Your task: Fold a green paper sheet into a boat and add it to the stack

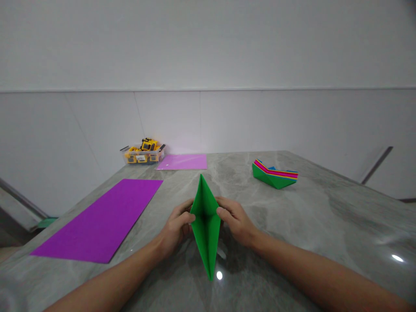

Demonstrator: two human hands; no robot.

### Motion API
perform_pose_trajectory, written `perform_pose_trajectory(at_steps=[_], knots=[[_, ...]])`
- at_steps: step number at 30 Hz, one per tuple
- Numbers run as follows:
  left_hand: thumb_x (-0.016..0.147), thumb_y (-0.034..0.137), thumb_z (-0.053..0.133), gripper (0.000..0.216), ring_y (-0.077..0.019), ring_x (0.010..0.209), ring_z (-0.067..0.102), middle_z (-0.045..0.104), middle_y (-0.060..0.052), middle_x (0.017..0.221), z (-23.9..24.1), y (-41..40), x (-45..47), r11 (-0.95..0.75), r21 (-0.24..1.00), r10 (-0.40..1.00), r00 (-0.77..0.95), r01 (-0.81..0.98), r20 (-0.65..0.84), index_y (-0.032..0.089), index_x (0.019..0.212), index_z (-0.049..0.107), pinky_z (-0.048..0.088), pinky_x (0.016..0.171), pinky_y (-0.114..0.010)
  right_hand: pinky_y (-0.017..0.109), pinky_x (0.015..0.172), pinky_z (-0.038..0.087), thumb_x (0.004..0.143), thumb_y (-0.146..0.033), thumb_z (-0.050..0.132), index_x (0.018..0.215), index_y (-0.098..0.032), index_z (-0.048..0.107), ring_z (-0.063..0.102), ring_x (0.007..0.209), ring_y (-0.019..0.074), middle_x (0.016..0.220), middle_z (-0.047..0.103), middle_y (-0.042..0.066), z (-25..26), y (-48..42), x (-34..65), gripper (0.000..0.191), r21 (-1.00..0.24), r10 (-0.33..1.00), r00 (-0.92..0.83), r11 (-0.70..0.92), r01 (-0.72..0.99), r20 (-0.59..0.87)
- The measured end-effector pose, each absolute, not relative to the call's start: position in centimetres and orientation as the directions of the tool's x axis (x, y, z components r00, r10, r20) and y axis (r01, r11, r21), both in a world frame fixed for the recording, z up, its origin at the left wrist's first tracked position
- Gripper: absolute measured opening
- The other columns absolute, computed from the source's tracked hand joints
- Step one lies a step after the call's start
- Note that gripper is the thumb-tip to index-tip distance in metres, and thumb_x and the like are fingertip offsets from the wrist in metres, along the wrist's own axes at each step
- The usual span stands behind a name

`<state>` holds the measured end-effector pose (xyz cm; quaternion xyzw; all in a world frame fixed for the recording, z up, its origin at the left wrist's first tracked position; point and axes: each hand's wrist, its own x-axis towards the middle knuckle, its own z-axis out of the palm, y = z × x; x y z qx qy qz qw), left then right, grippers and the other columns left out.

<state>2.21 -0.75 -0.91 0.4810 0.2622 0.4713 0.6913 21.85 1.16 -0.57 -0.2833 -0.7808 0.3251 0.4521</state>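
A folded piece of green paper (206, 234) is held up in front of me, spread into a narrow diamond-shaped pocket that faces me. My left hand (178, 222) grips its left side, thumb on the near edge and fingers behind. On the opposite side, my right hand (236, 220) pinches the right edge in the same way, with its thumb at the rim. The fingers behind the paper are partly hidden. To the right, beyond my hands, a folded paper boat (274, 177) rests on the table, green below with pink, yellow and blue bands along its top.
A large purple sheet (107, 221) lies flat at the left of the grey marbled table (312, 212). Near the back wall are a lighter purple sheet (183, 162) and a clear plastic box (143, 156) with yellow toy pieces (149, 145). The wall closes off the far edge.
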Motion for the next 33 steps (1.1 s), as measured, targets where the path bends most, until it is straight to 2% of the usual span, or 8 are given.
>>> perform_pose_trajectory(at_steps=[4,8,13,17,20,25,29,33], knots=[[0.070,0.018,0.054,0.050,-0.0270,0.090,0.066,0.072,-0.007,0.100,-0.9,-0.5,2.1,0.028,0.949,0.914,0.391,-0.315,0.103,0.018,0.119,0.066,0.051,0.078,-0.036,0.033,0.075,0.049,0.092,-0.034,0.042,0.103,-0.017,0.070,0.062,0.082,0.0213,0.095,0.070,0.008,-0.3,1.0,21.8,0.034,-0.762,0.746,-0.435,0.622,0.181,0.505],[0.062,0.016,0.053,0.053,-0.0284,0.097,0.061,0.072,-0.006,0.103,-0.1,-0.1,1.8,-0.120,0.988,0.925,0.351,-0.102,0.149,0.017,0.112,0.070,0.048,0.083,-0.036,0.032,0.074,0.047,0.088,-0.027,0.043,0.097,-0.018,0.070,0.061,0.079,0.0204,0.085,0.068,0.005,-0.2,1.0,21.8,0.029,-0.728,0.725,-0.458,0.651,0.215,0.514],[0.056,0.013,0.052,0.051,-0.0271,0.088,0.061,0.072,-0.004,0.092,0.4,0.2,1.7,-0.204,0.974,0.935,0.315,0.093,0.166,0.016,0.102,0.072,0.047,0.076,-0.034,0.030,0.069,0.045,0.086,-0.021,0.040,0.089,-0.017,0.068,0.060,0.074,0.0189,0.083,0.068,0.004,-0.3,0.9,21.7,0.028,-0.678,0.700,-0.475,0.689,0.256,0.533],[0.056,0.010,0.051,0.045,-0.0243,0.080,0.061,0.071,-0.001,0.081,0.2,0.4,1.6,-0.221,0.964,0.920,0.360,0.146,0.156,0.015,0.094,0.075,0.045,0.069,-0.030,0.029,0.066,0.044,0.073,-0.013,0.044,0.088,-0.018,0.068,0.061,0.074,0.0193,0.084,0.070,0.004,-0.5,0.8,21.6,0.029,-0.676,0.728,-0.461,0.668,0.310,0.508],[0.059,0.009,0.049,0.038,-0.0214,0.074,0.059,0.069,0.000,0.075,0.0,0.4,1.4,-0.223,0.958,0.909,0.395,0.182,0.136,0.015,0.085,0.076,0.043,0.065,-0.028,0.029,0.065,0.044,0.066,-0.010,0.045,0.081,-0.018,0.066,0.060,0.070,0.0191,0.079,0.069,0.003,-0.6,0.9,21.6,0.027,-0.687,0.760,-0.437,0.636,0.352,0.480],[0.066,0.011,0.052,0.026,-0.0177,0.064,0.054,0.065,0.001,0.068,0.0,0.3,1.3,-0.202,0.950,0.919,0.381,0.239,0.100,0.015,0.075,0.076,0.041,0.059,-0.026,0.027,0.062,0.041,0.069,-0.010,0.045,0.070,-0.017,0.063,0.057,0.066,0.0174,0.070,0.065,0.001,-0.9,1.3,21.6,0.020,-0.700,0.791,-0.433,0.597,0.392,0.432],[0.069,0.014,0.054,0.024,-0.0189,0.065,0.056,0.066,0.001,0.067,0.2,0.4,1.3,-0.229,0.935,0.920,0.374,0.273,0.116,0.016,0.074,0.077,0.041,0.060,-0.026,0.024,0.055,0.036,0.074,-0.011,0.045,0.063,-0.017,0.059,0.052,0.058,0.0146,0.060,0.057,-0.001,-1.3,1.4,21.7,0.018,-0.695,0.812,-0.419,0.573,0.434,0.407],[0.067,0.013,0.054,0.029,-0.0214,0.069,0.059,0.069,0.001,0.069,0.3,0.8,1.1,-0.231,0.928,0.928,0.353,0.291,0.120,0.016,0.082,0.079,0.043,0.062,-0.028,0.025,0.053,0.037,0.079,-0.013,0.046,0.069,-0.016,0.066,0.055,0.057,0.0153,0.060,0.061,-0.001,-1.5,1.5,21.8,0.023,-0.715,0.831,-0.413,0.541,0.444,0.372]])
